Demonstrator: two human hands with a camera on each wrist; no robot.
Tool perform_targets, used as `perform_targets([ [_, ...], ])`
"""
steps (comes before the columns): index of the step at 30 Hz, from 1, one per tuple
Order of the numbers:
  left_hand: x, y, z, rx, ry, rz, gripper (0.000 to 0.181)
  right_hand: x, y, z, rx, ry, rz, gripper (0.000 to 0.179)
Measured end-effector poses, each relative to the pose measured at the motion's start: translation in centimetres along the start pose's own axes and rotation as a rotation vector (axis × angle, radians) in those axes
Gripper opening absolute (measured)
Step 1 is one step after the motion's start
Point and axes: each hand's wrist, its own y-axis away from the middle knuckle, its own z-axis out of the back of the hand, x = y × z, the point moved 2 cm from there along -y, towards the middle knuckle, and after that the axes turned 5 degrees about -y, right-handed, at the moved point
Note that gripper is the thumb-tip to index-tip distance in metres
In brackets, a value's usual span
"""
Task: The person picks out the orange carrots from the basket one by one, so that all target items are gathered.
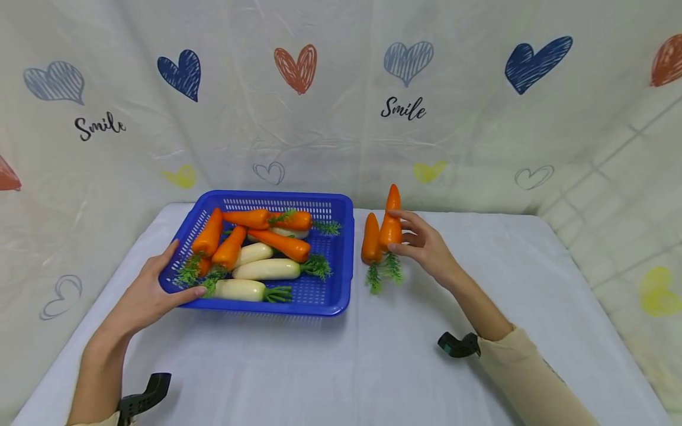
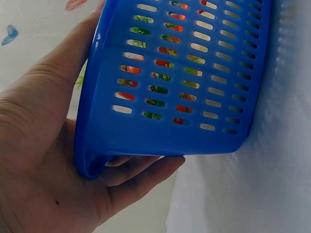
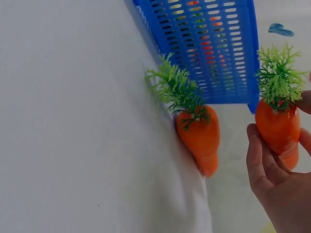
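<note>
Head view, blue basket (image 1: pixel 345 254): on the table (image 1: pixel 341 367), left of centre; holds several carrots (image 1: pixel 281 244) and white radishes (image 1: pixel 266 270), green tops attached.
Head view, left hand (image 1: pixel 151 289): spread across the basket's near left corner, thumb over the near rim; gripping the basket.
Head view, right hand (image 1: pixel 428 245): pinching one carrot, thumb and fingers parted by about its thickness.
Head view, held carrot (image 1: pixel 391 234): right of the basket; tip toward the backdrop (image 1: pixel 341 130), leaves toward the person.
Head view, loose carrot (image 1: pixel 371 239): on the table, between basket and held carrot, tip likewise toward the backdrop.
Head view, backdrop print: hearts in several colours, "Smile" twice.
Left wrist view, grip: basket rim lies between thumb and fingers; fingers pass behind the basket's edge. Orange and green show through the wall slots.
Right wrist view, held carrot: clear of the table, leafy end toward the camera, fingertips against its orange body.
Right wrist view, loose carrot: just beside the basket wall; contact cannot be told.
</note>
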Motion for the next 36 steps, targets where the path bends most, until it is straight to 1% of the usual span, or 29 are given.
perform_targets([
  [11, -0.4, 0.0, 0.0, -0.010, -0.005, -0.011, 0.119, -1.7, 0.4, 1.2, -0.005, 0.058, -0.065, 0.063],
  [17, -0.2, 0.2, 0.0, -0.003, -0.001, -0.007, 0.119, -2.8, 0.7, 1.2, 0.004, 0.051, -0.106, 0.064],
  [25, 0.1, 0.3, -0.2, -0.006, -0.002, 0.001, 0.119, -3.8, 0.3, 1.4, 0.016, 0.068, -0.111, 0.066],
  [32, 0.0, 0.2, 0.0, -0.012, 0.004, -0.005, 0.119, -4.0, -0.1, 1.7, 0.049, 0.093, -0.122, 0.067],
  [36, -0.1, 0.2, 0.0, -0.014, 0.002, -0.008, 0.119, -4.2, -0.2, 1.8, 0.054, 0.101, -0.147, 0.068],
])
